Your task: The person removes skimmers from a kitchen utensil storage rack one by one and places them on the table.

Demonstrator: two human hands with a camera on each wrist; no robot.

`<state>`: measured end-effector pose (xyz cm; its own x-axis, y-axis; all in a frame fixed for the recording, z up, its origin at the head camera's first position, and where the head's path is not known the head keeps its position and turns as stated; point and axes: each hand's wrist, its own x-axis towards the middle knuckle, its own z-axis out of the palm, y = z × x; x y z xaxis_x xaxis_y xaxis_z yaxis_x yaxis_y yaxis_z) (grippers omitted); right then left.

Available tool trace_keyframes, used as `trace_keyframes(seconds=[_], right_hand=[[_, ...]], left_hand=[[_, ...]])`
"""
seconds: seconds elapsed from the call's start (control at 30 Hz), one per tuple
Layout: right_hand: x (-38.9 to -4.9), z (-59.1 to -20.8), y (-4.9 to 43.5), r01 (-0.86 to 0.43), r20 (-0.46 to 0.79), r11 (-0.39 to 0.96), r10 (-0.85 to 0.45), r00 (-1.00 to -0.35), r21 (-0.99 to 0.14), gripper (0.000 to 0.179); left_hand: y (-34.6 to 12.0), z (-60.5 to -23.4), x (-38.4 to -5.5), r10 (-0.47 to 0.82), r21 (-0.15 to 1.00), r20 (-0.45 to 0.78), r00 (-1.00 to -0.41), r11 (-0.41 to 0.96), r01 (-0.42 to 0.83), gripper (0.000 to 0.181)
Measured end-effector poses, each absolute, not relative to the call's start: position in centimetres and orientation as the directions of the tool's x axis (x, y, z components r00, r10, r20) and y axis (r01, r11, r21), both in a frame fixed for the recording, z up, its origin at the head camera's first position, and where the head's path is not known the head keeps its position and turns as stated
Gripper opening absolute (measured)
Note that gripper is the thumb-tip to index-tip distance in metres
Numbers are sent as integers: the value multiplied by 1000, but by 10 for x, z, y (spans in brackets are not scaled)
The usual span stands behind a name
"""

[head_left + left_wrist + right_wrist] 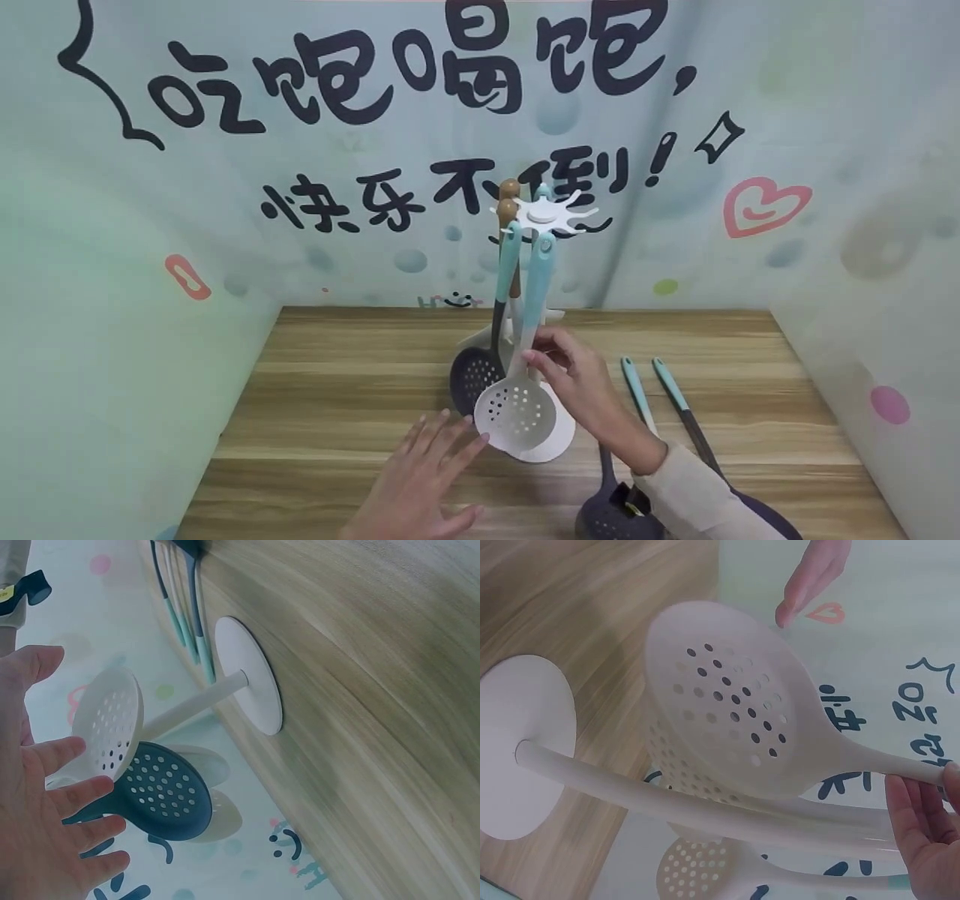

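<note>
My right hand (577,379) pinches a white skimmer (517,416) low on its handle, thumb in front. The skimmer hangs upright with its perforated bowl down and its teal grip (538,277) up by the white hook top (546,215) of a utensil stand. Whether it is hooked there cannot be told. Fingers spread, my left hand (424,480) is beside the bowl's lower left; its fingertips are close to the rim, contact unclear. A dark skimmer (169,791) hangs behind. In the right wrist view, the stand's round white base (532,727) and pole show below the bowl.
Utensils with brown wooden handle ends (509,199) hang at the stand's back. On the wooden table (322,390) to the right lie a dark slotted utensil (611,514) and others with teal handles (670,382), partly under my right sleeve. Printed cloth (360,150) encloses the table.
</note>
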<state>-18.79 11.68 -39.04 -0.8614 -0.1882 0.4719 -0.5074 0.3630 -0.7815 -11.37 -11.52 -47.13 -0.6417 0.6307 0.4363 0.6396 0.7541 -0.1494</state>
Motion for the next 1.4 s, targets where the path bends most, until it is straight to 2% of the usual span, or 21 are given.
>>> trace_keyframes(seconds=[0.33, 0.5, 0.9, 1.17, 1.4], right_hand=[[-184, -386, 130, -611, 581, 366, -203, -788, -701, 15], [-182, -384, 141, -610, 590, 382, -183, -786, -694, 15], [-180, -381, 180, -569, 568, 404, -136, -812, -716, 15], [-178, -380, 209, -434, 449, 368, -49, -892, -822, 15], [-178, -383, 229, -376, 408, 376, 5, -913, -847, 14]], left_hand=[[-114, -469, -113, 623, -113, 419, -661, 758, 643, 79], [-114, -470, -113, 621, -112, 425, -659, 758, 643, 79], [-114, -473, -114, 629, -133, 445, -638, 751, 647, 80], [-113, -472, -114, 634, -141, 411, -655, 754, 641, 78], [-113, -472, -115, 636, -138, 413, -652, 751, 645, 77]])
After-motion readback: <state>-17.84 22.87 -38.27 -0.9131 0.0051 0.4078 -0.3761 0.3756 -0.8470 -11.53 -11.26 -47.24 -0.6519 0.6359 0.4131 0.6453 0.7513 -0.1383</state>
